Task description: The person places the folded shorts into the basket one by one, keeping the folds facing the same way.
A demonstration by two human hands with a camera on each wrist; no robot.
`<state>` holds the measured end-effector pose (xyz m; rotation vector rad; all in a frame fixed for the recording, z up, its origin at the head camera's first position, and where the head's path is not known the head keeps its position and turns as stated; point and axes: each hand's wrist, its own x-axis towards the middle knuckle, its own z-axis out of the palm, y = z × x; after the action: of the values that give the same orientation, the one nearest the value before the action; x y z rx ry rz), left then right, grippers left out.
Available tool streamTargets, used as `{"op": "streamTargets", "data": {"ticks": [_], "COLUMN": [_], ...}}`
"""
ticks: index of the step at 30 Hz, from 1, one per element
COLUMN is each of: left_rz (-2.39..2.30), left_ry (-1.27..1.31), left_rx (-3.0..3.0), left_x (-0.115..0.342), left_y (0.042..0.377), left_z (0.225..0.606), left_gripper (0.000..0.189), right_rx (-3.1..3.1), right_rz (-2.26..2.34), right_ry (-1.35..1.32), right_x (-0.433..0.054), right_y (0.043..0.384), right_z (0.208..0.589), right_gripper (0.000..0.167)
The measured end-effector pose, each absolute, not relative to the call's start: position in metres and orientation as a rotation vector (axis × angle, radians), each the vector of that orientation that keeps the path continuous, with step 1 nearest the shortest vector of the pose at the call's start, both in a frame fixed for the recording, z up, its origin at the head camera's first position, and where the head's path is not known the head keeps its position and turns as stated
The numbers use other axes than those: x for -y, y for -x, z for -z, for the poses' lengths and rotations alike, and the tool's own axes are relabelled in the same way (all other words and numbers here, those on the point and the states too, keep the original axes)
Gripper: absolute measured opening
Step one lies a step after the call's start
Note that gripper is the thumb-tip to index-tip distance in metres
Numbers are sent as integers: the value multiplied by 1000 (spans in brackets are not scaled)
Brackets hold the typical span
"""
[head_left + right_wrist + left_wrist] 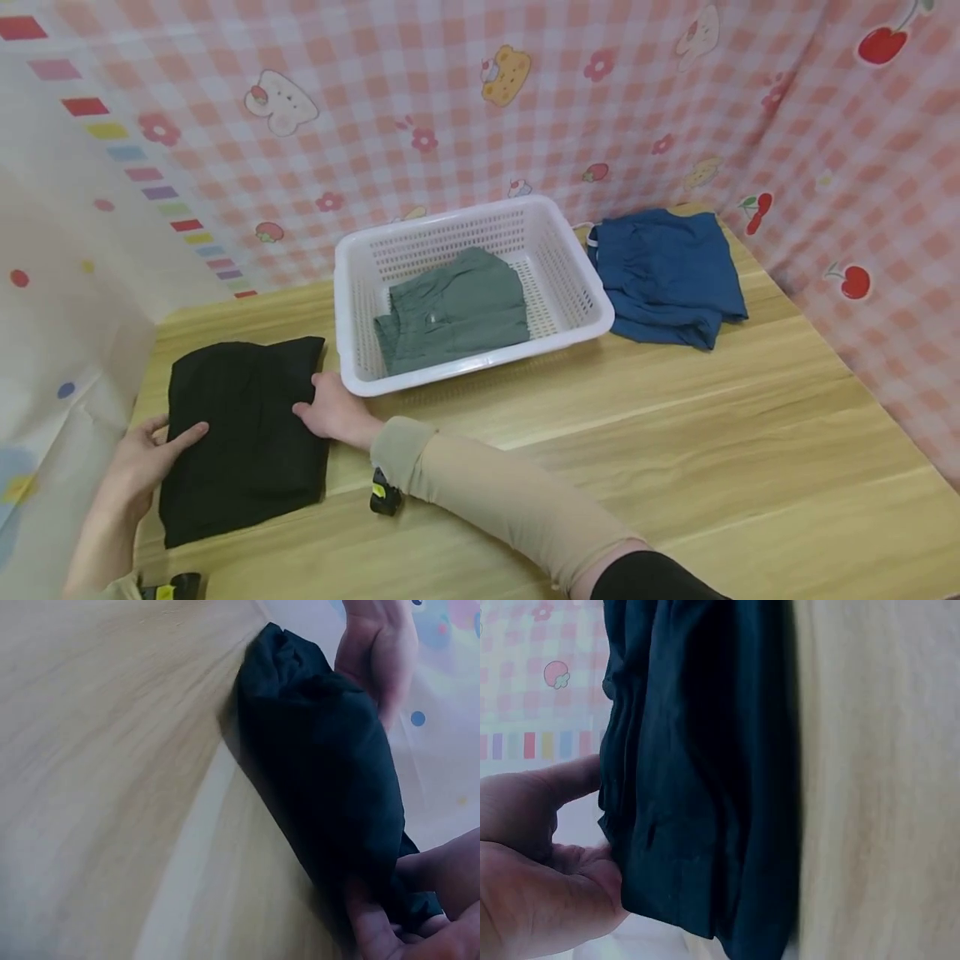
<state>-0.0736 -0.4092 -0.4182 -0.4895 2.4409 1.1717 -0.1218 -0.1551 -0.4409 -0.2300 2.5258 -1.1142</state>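
Observation:
A folded black garment (247,433) lies at the left of the table, its stacked layers showing in the left wrist view. My left hand (142,462) holds its left edge, thumb on top and the other fingers partly hidden behind the cloth. At the opposite edge, my right hand (337,410) grips the garment near its upper right corner. In the right wrist view, the fingers (371,922) of that hand curl around the cloth (322,765), thumb on the upper side. The garment's exact kind cannot be made out.
Beside my right hand stands a white plastic basket (480,362) with a folded green garment (465,312) in it. Folded blue shorts or trousers (663,271) with a white drawstring lie right of the basket. A checked cloth wall (360,108) borders the wooden table (675,467).

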Motion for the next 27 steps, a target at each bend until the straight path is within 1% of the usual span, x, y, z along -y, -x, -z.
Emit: {"op": "streamTargets", "data": {"ticks": [3,8,12,17,21,24,27], "left_rz": [-1130,-1086,-1100,-1052,-1062,-1068,-1070], "left_ry": [477,492,506,514,513,503,498], "left_rx": [-2417,-2456,-2478,-2463,-2436,-2418,-2395], "left_x": [411,410,404,395,386,380,373], "left_y": [70,70,69,61,53,47,43], "left_z": [418,418,420,420,421,424,426], "left_gripper": [89,91,87,86,80,75,77], "right_rx": [-2539,-2605,-2599,-2593,-2582,-2600,-2618], "right_rz": [1076,977,944,892,841,787,742], "right_ry": [309,420,447,477,498,593,706], "right_x": [153,149,143,135,125,116,108], "right_y": [119,121,118,113,110,107,103], "right_z": [443,441,439,440,439,439,440], "right_gripper": [47,44,45,45,47,37,22]}}
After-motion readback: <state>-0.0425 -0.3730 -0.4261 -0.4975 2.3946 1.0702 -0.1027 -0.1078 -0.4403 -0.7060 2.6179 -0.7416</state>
